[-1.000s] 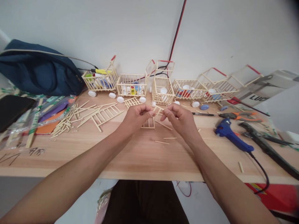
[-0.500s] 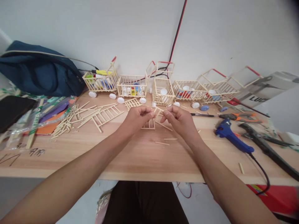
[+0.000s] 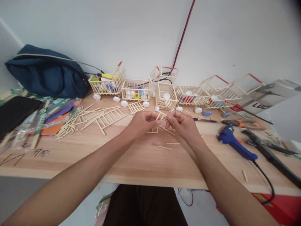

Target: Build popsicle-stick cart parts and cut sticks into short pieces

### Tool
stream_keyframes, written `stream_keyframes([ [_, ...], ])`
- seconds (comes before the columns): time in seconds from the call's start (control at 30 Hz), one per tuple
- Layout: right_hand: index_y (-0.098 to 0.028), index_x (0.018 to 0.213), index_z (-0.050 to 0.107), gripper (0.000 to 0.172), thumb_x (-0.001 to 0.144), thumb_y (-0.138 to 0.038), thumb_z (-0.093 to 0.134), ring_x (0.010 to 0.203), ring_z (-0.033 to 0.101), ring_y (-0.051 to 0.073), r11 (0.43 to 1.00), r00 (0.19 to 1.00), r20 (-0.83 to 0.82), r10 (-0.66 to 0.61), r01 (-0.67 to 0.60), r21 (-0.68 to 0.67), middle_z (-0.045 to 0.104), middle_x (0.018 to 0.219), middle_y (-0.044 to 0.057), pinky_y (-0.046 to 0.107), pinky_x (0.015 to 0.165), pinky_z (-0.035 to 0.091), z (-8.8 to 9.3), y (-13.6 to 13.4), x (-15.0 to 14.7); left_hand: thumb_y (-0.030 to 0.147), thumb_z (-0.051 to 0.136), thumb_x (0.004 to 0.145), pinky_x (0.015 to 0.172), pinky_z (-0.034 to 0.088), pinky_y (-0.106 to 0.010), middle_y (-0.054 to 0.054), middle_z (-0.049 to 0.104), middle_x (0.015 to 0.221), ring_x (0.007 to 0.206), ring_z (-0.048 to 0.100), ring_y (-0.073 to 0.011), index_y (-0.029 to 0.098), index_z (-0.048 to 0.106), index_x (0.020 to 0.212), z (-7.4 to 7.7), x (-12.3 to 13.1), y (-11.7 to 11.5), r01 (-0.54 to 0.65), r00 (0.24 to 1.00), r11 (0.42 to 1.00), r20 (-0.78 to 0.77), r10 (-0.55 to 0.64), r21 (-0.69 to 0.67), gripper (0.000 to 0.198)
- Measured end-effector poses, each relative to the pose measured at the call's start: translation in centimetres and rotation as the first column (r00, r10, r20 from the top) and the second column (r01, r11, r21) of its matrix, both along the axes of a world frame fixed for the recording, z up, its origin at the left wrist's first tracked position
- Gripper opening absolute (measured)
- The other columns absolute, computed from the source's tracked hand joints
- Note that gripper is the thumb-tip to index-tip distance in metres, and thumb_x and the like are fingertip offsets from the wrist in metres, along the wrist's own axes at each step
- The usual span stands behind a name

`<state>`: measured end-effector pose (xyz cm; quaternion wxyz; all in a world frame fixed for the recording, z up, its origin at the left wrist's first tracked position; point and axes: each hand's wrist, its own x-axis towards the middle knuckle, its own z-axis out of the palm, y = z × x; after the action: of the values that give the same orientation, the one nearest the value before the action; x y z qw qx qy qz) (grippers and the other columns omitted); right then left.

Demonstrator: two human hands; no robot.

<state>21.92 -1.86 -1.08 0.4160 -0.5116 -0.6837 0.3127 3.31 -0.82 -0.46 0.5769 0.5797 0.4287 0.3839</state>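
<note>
- Wooden table (image 3: 141,163) is strewn with loose sticks (image 3: 70,124); a blue bag (image 3: 49,75) is set at its far left.
- A row of stick carts (image 3: 136,89) is lined along the far edge.
- A glue gun (image 3: 235,142) is laid at the right.
- Left hand (image 3: 142,121) and right hand (image 3: 182,125) are pinched narrow on a small stick piece (image 3: 161,116), held between them above the table, just before the carts.

Soft, even light fills the room with no single source showing, so the white wall (image 3: 131,28) looks pale grey and the wooden bench (image 3: 141,163) carries no glare. Shadows are faint, just a smudge under the left hand (image 3: 141,123) and right hand (image 3: 182,125). The stick piece (image 3: 162,116) pinched between them reads clearly. The wide lens bows the bench edge, stretches the forearms and darkens the top right corner.
</note>
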Motion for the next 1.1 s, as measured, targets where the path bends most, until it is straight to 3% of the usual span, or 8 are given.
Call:
stream_keyframes([
  [0.23,-0.018,0.076,0.061,0.036,0.09,-0.05,0.052,0.056,0.05,0.011,0.999,0.999,-0.007,0.048,-0.048,0.009,0.064,0.065,0.001,0.024,0.058,0.039,-0.2,0.0,0.3,0.029,0.073,0.071,0.049,0.03,-0.019,0.003,0.054,0.052,0.048,0.043,-0.0055,0.013,0.064,0.062,0.3,0.1,-0.4,0.02,1.0,0.998,0.023,-0.018,-0.061,0.02],
  [0.37,-0.017,0.082,0.065,0.044,0.09,-0.057,0.049,0.061,0.053,0.012,0.997,0.983,-0.164,-0.082,0.081,-0.015,0.068,0.075,0.004,0.023,0.055,0.038,-0.7,0.9,1.2,0.026,0.073,0.071,0.047,0.03,-0.018,0.004,0.051,0.048,0.045,0.041,-0.0045,0.012,0.065,0.063,0.5,0.0,-0.3,0.019,0.999,0.996,0.036,-0.016,-0.085,0.018],
  [0.47,-0.017,0.09,0.064,0.032,0.087,-0.049,0.057,0.056,0.052,0.01,0.957,0.886,-0.373,-0.275,0.215,-0.193,0.068,0.075,0.003,0.02,0.047,0.035,-1.0,2.0,2.0,0.027,0.075,0.07,0.045,0.031,-0.017,0.003,0.054,0.05,0.045,0.04,-0.004,0.012,0.066,0.064,0.6,0.0,-0.2,0.001,0.999,0.995,0.052,0.004,-0.099,0.019],
  [0.57,-0.016,0.09,0.062,0.018,0.092,-0.029,0.049,0.051,0.052,0.008,0.88,0.77,-0.496,-0.4,0.173,-0.442,0.067,0.071,0.001,0.018,0.044,0.035,-1.0,2.7,2.2,0.03,0.077,0.068,0.044,0.032,-0.017,0.0,0.058,0.054,0.045,0.041,-0.0041,0.011,0.066,0.064,0.7,-0.1,-0.2,-0.007,0.997,0.996,0.07,0.013,-0.084,0.022],
  [0.67,-0.015,0.091,0.061,0.023,0.096,-0.016,0.038,0.05,0.054,0.008,0.829,0.718,-0.528,-0.454,0.122,-0.546,0.066,0.069,0.001,0.018,0.043,0.039,-0.4,2.9,2.1,0.033,0.079,0.065,0.044,0.032,-0.018,0.001,0.056,0.051,0.045,0.041,-0.0047,0.012,0.067,0.064,0.7,-0.1,-0.3,0.003,0.998,0.998,0.069,0.001,-0.067,0.024],
  [0.87,-0.015,0.088,0.058,0.022,0.097,-0.014,0.038,0.052,0.061,0.01,0.782,0.77,-0.465,-0.438,0.07,-0.619,0.07,0.071,0.005,0.02,0.046,0.047,1.3,3.8,2.1,0.037,0.082,0.06,0.044,0.031,-0.018,0.0,0.058,0.053,0.045,0.041,-0.005,0.012,0.068,0.065,0.5,-0.1,0.0,-0.006,0.999,0.999,0.041,0.008,-0.046,0.029],
  [1.0,-0.018,0.091,0.055,0.01,0.094,-0.013,0.047,0.055,0.065,0.012,0.799,0.809,-0.446,-0.384,0.048,-0.6,0.071,0.072,0.003,0.021,0.046,0.049,1.5,4.6,2.4,0.039,0.083,0.059,0.043,0.029,-0.018,0.001,0.056,0.052,0.044,0.041,-0.0049,0.011,0.067,0.066,0.5,-0.2,0.2,-0.044,0.998,0.998,0.041,0.046,-0.049,0.032],
  [1.1,-0.018,0.092,0.055,0.014,0.092,-0.006,0.049,0.052,0.064,0.01,0.811,0.825,-0.432,-0.364,0.052,-0.583,0.07,0.07,0.0,0.018,0.043,0.046,1.5,4.9,2.4,0.039,0.083,0.057,0.043,0.029,-0.018,0.002,0.053,0.05,0.044,0.041,-0.0049,0.011,0.067,0.066,0.7,-0.4,0.2,-0.071,0.995,0.996,0.061,0.074,-0.05,0.033],
])
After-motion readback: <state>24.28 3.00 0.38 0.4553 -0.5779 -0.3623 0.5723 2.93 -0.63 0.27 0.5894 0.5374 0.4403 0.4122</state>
